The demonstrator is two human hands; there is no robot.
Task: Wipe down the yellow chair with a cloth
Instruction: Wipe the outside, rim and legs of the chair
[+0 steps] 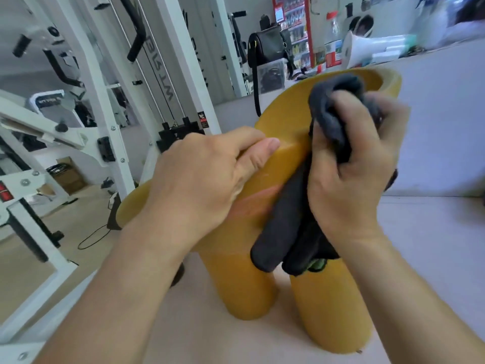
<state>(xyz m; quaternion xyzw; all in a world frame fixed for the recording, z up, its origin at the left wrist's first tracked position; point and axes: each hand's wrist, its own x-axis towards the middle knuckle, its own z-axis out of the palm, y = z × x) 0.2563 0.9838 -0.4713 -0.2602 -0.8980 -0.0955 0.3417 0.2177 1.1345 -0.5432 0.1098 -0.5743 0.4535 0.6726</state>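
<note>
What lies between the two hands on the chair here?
In the head view: a bare strip of the yellow chair, then the dark cloth that the right hand grips. The left hand holds the chair's edge.

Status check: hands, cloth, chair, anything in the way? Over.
Left hand grips the yellow chair at its edge. Right hand holds the cloth, bunched against the chair. Nothing seen in the way.

- White gym machine frame (116,143), left, with a black weight stack (181,134) behind it.
- Black handbag (267,46) beside a red drinks cooler (292,30).
- Clear bottle (333,40), red cap.
- Cardboard box (69,177) and a black cable (91,239) on the floor.
</note>
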